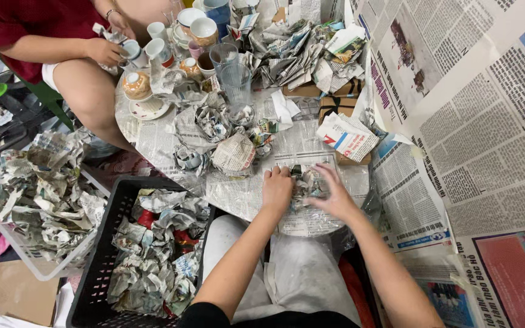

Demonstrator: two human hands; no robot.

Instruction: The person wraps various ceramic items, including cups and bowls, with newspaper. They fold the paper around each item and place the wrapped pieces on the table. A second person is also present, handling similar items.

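My left hand [276, 188] and my right hand [334, 193] press from both sides on a small bundle of crumpled newspaper [304, 184] that lies on a flat newspaper sheet [244, 194] on the round table. The left fingers are curled over the bundle's left side. The right fingers spread over its right side. What is inside the wrapping is hidden. Several other paper-wrapped bundles [233, 153] lie just beyond my hands.
A black crate [101, 255] of wrapped items stands at my left knee, a white basket [37, 200] of crumpled paper beside it. Across the table another person [101, 51] handles small cups [156, 51]. Glasses [236, 82], bowls, cardboard boxes [335, 103] and loose newspaper [475, 121] crowd the table.
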